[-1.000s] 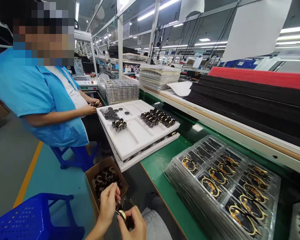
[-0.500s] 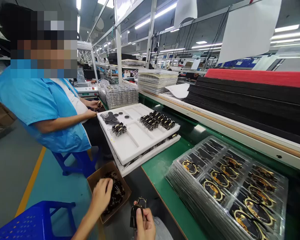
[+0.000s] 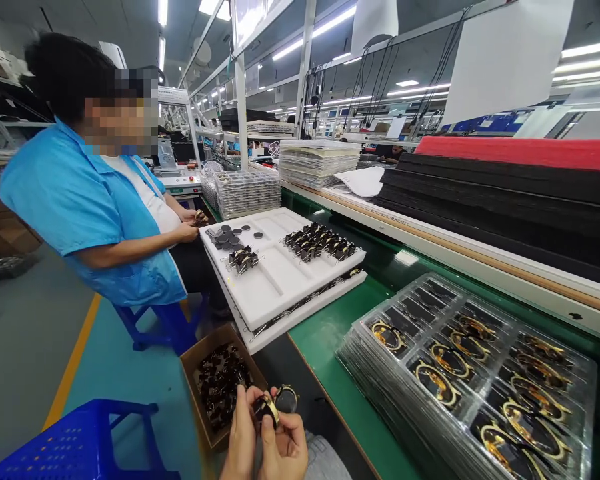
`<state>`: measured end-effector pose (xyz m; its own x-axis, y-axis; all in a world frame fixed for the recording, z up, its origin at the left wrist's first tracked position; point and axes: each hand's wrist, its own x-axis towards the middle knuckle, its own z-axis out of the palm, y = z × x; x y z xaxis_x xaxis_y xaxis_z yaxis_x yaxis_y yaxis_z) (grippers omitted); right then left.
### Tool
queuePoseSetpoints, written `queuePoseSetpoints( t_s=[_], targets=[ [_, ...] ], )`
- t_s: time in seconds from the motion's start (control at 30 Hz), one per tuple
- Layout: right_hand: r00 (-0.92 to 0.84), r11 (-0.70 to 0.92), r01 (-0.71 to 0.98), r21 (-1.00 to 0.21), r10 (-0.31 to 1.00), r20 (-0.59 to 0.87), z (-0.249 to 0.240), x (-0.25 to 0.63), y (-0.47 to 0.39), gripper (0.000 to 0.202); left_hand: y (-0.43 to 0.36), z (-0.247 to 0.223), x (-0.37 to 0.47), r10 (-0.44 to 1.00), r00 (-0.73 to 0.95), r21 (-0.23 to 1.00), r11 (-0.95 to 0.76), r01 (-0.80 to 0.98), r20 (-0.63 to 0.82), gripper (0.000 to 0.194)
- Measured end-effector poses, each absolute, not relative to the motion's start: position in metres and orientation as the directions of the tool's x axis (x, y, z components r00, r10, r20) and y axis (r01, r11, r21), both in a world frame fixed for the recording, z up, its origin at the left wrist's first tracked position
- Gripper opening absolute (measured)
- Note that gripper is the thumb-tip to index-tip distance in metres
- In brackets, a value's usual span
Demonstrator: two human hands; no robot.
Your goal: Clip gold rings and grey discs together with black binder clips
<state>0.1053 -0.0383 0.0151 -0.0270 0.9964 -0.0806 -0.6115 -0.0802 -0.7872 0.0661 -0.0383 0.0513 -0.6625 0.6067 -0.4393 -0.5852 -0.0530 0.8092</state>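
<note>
In my right hand (image 3: 285,447) are gold-rimmed round watch parts (image 3: 286,399), pinched low in front of me, with a black piece among them. My left hand (image 3: 244,427) meets it from the left, its fingers closed against the same cluster. Whatever lies between the left fingertips is hidden. Just beyond the left hand, an open cardboard box (image 3: 196,393) holds a heap of small black binder clips (image 3: 220,380).
A white foam tray (image 3: 260,300) bears clipped parts and dark discs (image 3: 225,237). Stacked clear trays (image 3: 380,373) of gold-rimmed watch parts stand on the green bench (image 3: 325,333). A co-worker in blue (image 3: 80,200) sits left. A blue stool (image 3: 70,440) stands nearby.
My left hand has come out of the box and moved right to meet my right hand. The round parts are now turned between both hands. The view has shifted slightly.
</note>
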Motion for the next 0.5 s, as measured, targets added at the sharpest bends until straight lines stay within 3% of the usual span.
queuePoseSetpoints(
  t_s=[0.13, 0.27, 0.37, 0.5],
  targets=[
    [0.086, 0.075, -0.465, -0.882, 0.996, 0.039, 0.007, 0.113, -0.043, 0.028, -0.029, 0.079, 0.066, 0.587, -0.441, 0.495, -0.077, -0.866, -0.679, 0.038],
    [0.064, 0.302, -0.350, -0.887, 0.952, 0.299, 0.007, 0.131, -0.041, 0.013, -0.027, 0.085, 0.062, 0.612, -0.352, 0.373, -0.100, -0.922, -0.708, 0.046],
    [-0.078, 0.263, -0.306, -0.915, 0.951, 0.299, 0.008, 0.140, -0.036, 0.010, -0.022, 0.079, 0.055, 0.650, -0.307, 0.296, -0.131, -0.946, -0.695, 0.059],
    [-0.188, 0.152, -0.337, -0.929, 0.956, 0.224, 0.009, 0.138, -0.030, 0.020, -0.015, 0.066, 0.048, 0.702, -0.220, 0.219, -0.093, -0.971, -0.677, 0.068]
  ],
)
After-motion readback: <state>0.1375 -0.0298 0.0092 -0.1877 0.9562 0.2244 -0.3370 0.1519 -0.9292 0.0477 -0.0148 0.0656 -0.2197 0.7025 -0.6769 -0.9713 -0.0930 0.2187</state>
